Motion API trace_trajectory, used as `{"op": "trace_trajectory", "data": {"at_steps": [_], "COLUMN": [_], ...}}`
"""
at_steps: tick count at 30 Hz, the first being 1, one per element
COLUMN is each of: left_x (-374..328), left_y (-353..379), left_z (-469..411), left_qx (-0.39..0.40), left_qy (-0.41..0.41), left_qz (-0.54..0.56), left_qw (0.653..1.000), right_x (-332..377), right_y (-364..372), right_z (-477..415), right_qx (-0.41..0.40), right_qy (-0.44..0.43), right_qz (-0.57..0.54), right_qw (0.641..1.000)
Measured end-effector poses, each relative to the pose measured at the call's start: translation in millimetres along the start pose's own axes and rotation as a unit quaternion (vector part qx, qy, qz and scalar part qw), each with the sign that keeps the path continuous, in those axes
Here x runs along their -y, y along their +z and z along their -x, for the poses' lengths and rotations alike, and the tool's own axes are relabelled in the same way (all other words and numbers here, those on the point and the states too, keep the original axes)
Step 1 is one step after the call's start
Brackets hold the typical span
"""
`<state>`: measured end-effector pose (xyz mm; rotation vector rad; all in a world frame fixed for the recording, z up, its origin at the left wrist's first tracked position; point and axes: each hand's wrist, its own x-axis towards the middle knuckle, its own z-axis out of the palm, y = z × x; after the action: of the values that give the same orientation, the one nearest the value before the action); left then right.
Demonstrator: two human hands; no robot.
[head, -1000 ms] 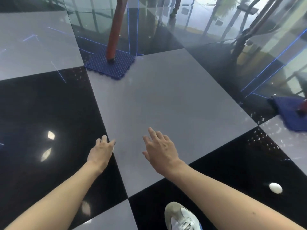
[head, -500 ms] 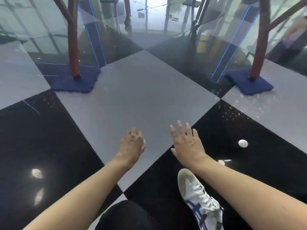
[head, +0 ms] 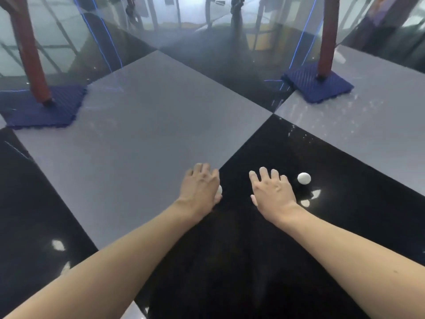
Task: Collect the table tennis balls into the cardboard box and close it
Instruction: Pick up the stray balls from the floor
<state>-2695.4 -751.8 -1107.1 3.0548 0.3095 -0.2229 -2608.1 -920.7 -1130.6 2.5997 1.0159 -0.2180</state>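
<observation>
From the head camera, a small, plain white table tennis ball [head: 304,178] lies on a glossy black floor tile [head: 345,226], just beside the right hand [head: 273,194], whose fingers are spread and empty. The left hand [head: 200,188] is curled around a second white ball [head: 219,190], only its edge showing. Grey tiles [head: 138,134] alternate with black ones, and red poles [head: 326,35] stand on blue mats [head: 317,85]; no writing is legible.

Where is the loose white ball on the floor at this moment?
In the head view, the white ball lies on the black floor tile, just right of the open right hand, untouched.
</observation>
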Motion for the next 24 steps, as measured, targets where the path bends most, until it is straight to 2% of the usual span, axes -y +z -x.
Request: {"op": "trace_trajectory", "data": {"at_steps": [6, 11, 15, 20, 24], "left_x": [-42, -71, -84, -86, -84], "left_y": [29, 38, 45, 49, 46], "left_z": [-31, -53, -60, -61, -56], "left_qx": [0.005, -0.013, -0.006, 0.009, 0.022], "left_qy": [0.008, 0.008, 0.017, 0.009, 0.003], "left_qz": [-0.022, -0.019, -0.023, -0.036, -0.045], "left_qw": [1.000, 1.000, 1.000, 0.999, 0.999], "right_x": [-74, -116, -129, -130, -125], "right_y": [48, 74, 94, 103, 99], "right_z": [-22, -44, -53, -55, -48], "right_qx": [0.032, 0.063, 0.069, 0.120, 0.111], "right_qy": [0.037, 0.087, 0.100, 0.091, 0.072], "right_qz": [0.035, -0.005, -0.054, -0.087, -0.091], "right_qw": [0.998, 0.994, 0.991, 0.985, 0.987]}}
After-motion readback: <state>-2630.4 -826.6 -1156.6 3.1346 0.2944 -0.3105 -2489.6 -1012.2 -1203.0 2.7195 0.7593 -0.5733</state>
